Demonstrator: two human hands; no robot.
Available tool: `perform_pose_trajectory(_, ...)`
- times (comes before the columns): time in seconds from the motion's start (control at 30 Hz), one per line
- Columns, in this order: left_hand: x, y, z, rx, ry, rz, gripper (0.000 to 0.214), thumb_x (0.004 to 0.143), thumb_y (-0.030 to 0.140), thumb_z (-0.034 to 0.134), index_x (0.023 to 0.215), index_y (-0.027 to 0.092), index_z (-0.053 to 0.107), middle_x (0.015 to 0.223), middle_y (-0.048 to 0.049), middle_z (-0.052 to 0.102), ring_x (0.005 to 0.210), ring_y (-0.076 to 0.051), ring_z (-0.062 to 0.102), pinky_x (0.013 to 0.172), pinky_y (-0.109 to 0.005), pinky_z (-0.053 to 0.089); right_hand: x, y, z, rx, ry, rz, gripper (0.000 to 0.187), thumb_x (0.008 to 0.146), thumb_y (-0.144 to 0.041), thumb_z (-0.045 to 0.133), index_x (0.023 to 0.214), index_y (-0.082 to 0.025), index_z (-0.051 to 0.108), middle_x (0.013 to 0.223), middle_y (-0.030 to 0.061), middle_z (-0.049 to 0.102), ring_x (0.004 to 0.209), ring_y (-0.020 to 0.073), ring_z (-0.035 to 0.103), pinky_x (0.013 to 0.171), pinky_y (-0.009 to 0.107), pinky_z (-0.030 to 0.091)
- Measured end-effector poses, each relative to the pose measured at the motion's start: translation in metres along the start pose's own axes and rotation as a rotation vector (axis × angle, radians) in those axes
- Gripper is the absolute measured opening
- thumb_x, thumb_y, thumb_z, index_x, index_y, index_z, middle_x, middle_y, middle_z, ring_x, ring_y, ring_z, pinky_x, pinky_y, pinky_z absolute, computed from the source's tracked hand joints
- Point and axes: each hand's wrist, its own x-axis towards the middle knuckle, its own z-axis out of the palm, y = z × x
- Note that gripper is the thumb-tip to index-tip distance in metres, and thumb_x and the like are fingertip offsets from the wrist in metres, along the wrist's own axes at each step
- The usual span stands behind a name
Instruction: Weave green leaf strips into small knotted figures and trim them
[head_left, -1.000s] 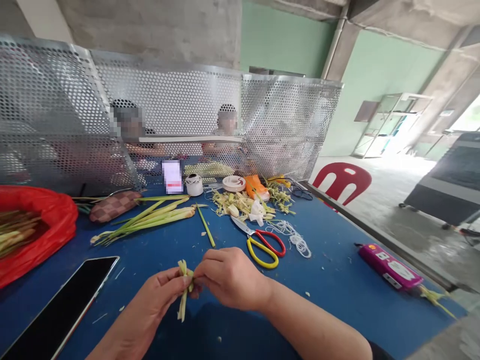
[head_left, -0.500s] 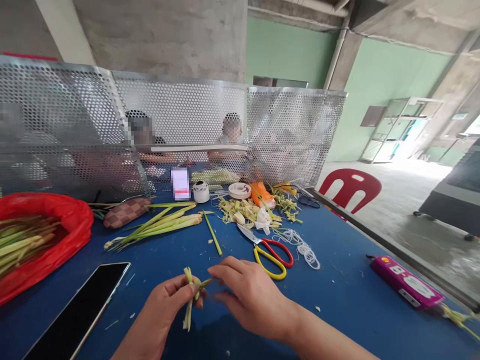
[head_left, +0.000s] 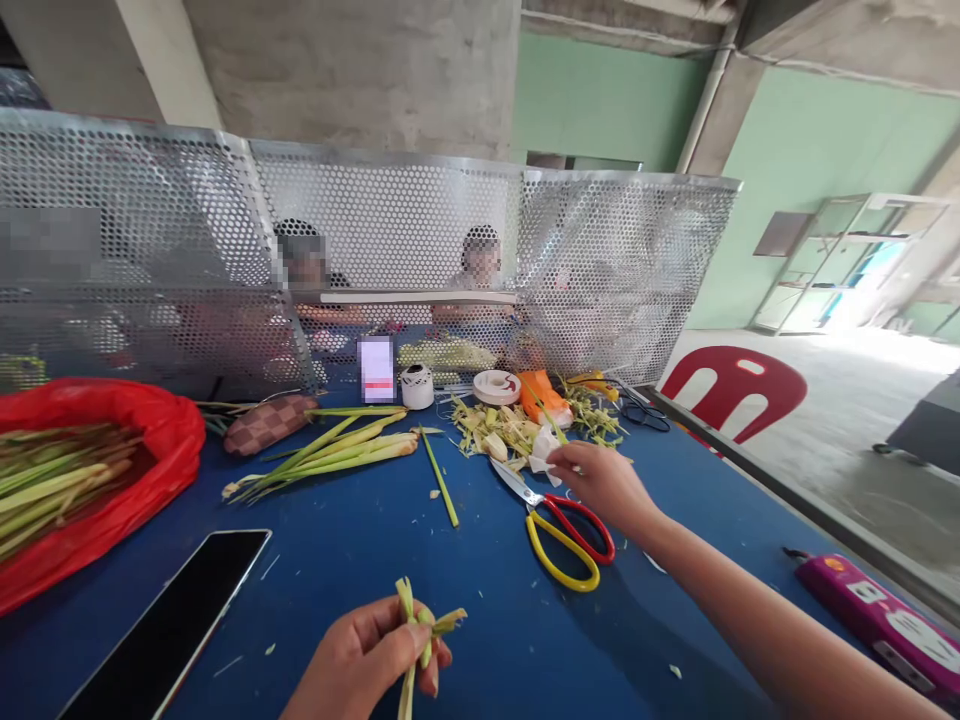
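Low in the middle, my left hand (head_left: 375, 655) pinches a knotted bundle of pale green leaf strips (head_left: 424, 632) between thumb and fingers. The strips cross each other, and their ends stick out up, down and to the right. My right hand (head_left: 596, 480) is stretched forward, its fingertips pressed together beside a crumpled white tissue (head_left: 543, 450) at the edge of a heap of leaf scraps (head_left: 499, 428). What those fingertips hold, if anything, is too small to make out. Just below that hand lie scissors (head_left: 564, 535) with one red and one yellow handle.
Green stalks (head_left: 345, 450) and one single stalk (head_left: 439, 478) lie mid-table. At left are a red bag (head_left: 169, 440) of stalks and a phone (head_left: 172, 625). A tape roll (head_left: 496, 387), an orange wrapper (head_left: 536, 393) and a perforated metal screen (head_left: 390, 220) stand behind; a purple case (head_left: 874, 610) lies right.
My right hand has left the knotted leaf strips and reached forward and right to the scrap heap. My left hand still holds the strips. The view has shifted slightly left.
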Motion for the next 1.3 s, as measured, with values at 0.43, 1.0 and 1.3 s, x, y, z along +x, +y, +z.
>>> perform_pose_trajectory(0.43,0.003,0.004,-0.002,-0.089,0.012,-0.013,0.023,0.062,0.04,0.067,0.058,0.018,0.067,0.056,-0.0068,0.066,0.062,-0.02,0.059,0.076,-0.033,0.047,0.094,-0.012,0.04,-0.114,0.012,0.144,0.017,0.085,-0.023,0.057,0.082,-0.019,0.073,0.086,0.0075,0.074,0.082,0.0198,0.066,0.068,0.028,0.042)
perform_pose_trajectory(1.0,0.003,0.002,0.001,-0.191,-0.039,0.011,0.024,0.063,0.037,0.067,0.052,0.016,0.064,0.052,-0.006,0.061,0.066,-0.022,0.061,0.077,-0.034,0.046,0.082,0.008,0.004,-0.154,0.202,0.181,0.02,0.083,-0.019,0.05,0.084,-0.019,0.07,0.086,0.0096,0.073,0.079,0.0228,0.066,0.063,0.028,0.037)
perform_pose_trajectory(1.3,-0.001,0.004,0.003,-0.209,0.007,-0.028,0.022,0.062,0.038,0.069,0.057,0.016,0.066,0.052,-0.0053,0.062,0.065,-0.021,0.061,0.076,-0.033,0.047,0.067,-0.018,0.007,-0.161,0.185,-0.069,0.028,0.082,-0.011,0.05,0.098,-0.021,0.071,0.098,0.0092,0.072,0.095,0.0226,0.063,0.093,0.033,0.035)
